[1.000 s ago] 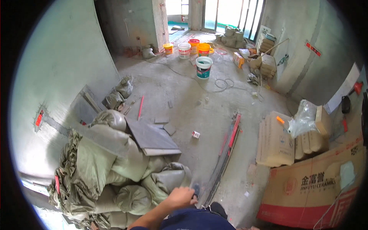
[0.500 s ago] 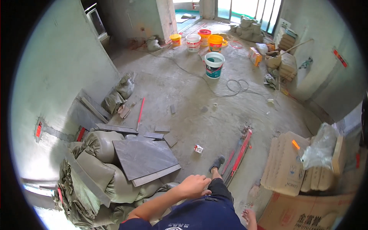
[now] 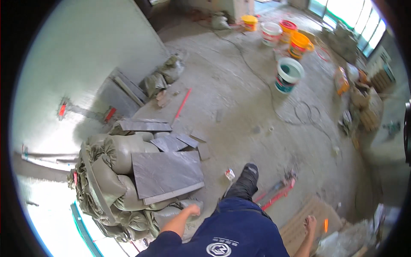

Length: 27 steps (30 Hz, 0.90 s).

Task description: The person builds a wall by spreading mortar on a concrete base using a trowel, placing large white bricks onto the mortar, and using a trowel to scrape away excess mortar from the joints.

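My left hand is loosely closed beside the stacked sacks, with no object visible in it. Off to the right, my right hand hangs with curled fingers above a brown cardboard package; it too shows nothing held. Neither hand appears to touch anything. Grey-green filled sacks are piled at my left. On them lies a large grey tile with a paler slab edge under it. Smaller grey tile pieces lie just beyond. One dark-shoed foot is stretched forward on the floor.
A red-edged long tool and a small white-red box lie near my foot. Ahead stand a white-green bucket, an orange bucket and others, with a loose cable alongside. A red bar lies left. Bags line the right wall.
My view has turned to the right and I have stepped forward. My left hand has swung from in front of my body to the left; my right hand has come up further into view.
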Each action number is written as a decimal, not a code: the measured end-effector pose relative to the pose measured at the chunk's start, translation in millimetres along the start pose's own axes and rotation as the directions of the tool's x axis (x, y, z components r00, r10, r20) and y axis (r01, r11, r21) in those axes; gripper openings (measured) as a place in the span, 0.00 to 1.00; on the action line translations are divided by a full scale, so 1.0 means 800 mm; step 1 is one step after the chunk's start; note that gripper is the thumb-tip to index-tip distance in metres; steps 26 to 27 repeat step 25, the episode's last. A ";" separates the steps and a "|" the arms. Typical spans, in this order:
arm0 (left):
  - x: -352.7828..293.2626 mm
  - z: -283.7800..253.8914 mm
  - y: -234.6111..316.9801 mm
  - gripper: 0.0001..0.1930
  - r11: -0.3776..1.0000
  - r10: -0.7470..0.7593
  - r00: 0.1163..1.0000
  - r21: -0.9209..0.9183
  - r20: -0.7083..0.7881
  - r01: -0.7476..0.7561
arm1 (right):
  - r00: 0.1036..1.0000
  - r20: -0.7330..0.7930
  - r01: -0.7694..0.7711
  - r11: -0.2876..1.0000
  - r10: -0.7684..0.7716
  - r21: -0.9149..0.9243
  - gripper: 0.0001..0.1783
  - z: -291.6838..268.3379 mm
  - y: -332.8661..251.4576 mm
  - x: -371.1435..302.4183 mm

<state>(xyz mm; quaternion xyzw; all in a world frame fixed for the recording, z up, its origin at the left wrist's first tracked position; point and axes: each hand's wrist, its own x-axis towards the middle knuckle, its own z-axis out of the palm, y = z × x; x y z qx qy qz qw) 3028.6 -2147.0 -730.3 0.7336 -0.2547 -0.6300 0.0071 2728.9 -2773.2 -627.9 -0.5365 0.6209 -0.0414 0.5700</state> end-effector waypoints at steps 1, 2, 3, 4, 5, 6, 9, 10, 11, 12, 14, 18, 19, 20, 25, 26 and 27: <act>-0.019 0.021 -0.059 0.14 0.968 0.249 0.954 0.074 -0.167 -0.240 | 0.993 0.114 0.013 0.999 -0.009 -0.031 0.09 0.048 -0.021 0.028; 0.025 -0.009 0.025 0.11 0.766 -0.075 0.978 -0.639 -0.195 -0.068 | 0.996 0.054 0.078 0.986 -0.071 -0.146 0.09 0.020 -0.053 0.064; 0.040 -0.041 0.050 0.11 0.568 -0.226 0.974 -0.814 -0.012 0.122 | 0.993 0.076 0.100 0.983 -0.089 -0.153 0.09 0.046 -0.086 0.091; 0.058 -0.076 0.074 0.12 0.492 -0.274 0.961 -0.864 -0.036 0.108 | 0.984 0.155 0.109 0.982 -0.085 -0.156 0.10 0.077 -0.113 0.114; 0.074 -0.108 0.090 0.13 0.408 -0.332 0.942 -0.908 -0.052 0.094 | 0.968 0.240 0.114 0.981 -0.073 -0.159 0.11 0.118 -0.143 0.128; 0.092 -0.143 0.098 0.15 0.321 -0.399 0.917 -0.934 0.016 0.156 | 0.954 0.298 0.113 0.964 -0.037 -0.240 0.12 0.166 -0.176 0.135; 0.135 -0.255 0.086 0.22 0.262 -0.429 0.903 -0.952 0.033 0.159 | 0.917 0.398 0.069 0.971 0.030 -0.231 0.11 0.305 -0.260 0.131; 0.144 -0.309 0.106 0.22 0.352 -0.405 0.904 -0.936 -0.141 0.012 | 0.899 0.433 0.083 0.949 0.061 -0.305 0.12 0.323 -0.284 0.134; 0.147 -0.365 0.126 0.22 0.436 -0.363 0.877 -0.889 -0.315 -0.139 | 0.880 0.466 0.103 0.922 0.091 -0.374 0.13 0.340 -0.311 0.149; 0.143 -0.426 0.151 0.22 0.449 -0.337 0.882 -0.880 -0.329 -0.156 | 0.863 0.487 0.101 0.901 0.131 -0.422 0.14 0.348 -0.334 0.171; 0.114 -0.544 0.204 0.17 0.219 -0.236 0.762 -0.797 -0.603 -0.562 | 0.880 0.463 0.205 0.793 0.107 -0.573 0.17 0.365 -0.379 0.218; 0.033 -0.669 0.230 0.14 0.087 -0.261 0.715 -0.754 -0.648 -0.651 | 0.918 0.391 0.369 0.504 -0.066 -0.781 0.17 0.388 -0.423 0.356; 0.024 -0.668 0.213 0.14 0.063 -0.306 0.694 -0.742 -0.651 -0.668 | 0.913 0.407 0.366 0.507 -0.031 -0.781 0.19 0.413 -0.442 0.370; 0.019 -0.659 0.194 0.13 0.048 -0.405 0.685 -0.762 -0.606 -0.646 | 0.904 0.428 0.388 0.460 -0.021 -0.798 0.20 0.441 -0.466 0.379; 0.047 -0.550 0.118 0.13 -0.161 -0.717 0.647 -0.840 -0.261 -0.517 | 0.817 0.573 0.499 0.414 0.068 -0.761 0.29 0.577 -0.556 0.444; 0.047 -0.550 0.118 0.13 -0.161 -0.717 0.647 -0.840 -0.261 -0.517 | 0.817 0.573 0.499 0.414 0.068 -0.761 0.29 0.577 -0.556 0.444; 0.047 -0.550 0.118 0.13 -0.161 -0.717 0.647 -0.840 -0.261 -0.517 | 0.817 0.573 0.499 0.414 0.068 -0.761 0.29 0.577 -0.556 0.444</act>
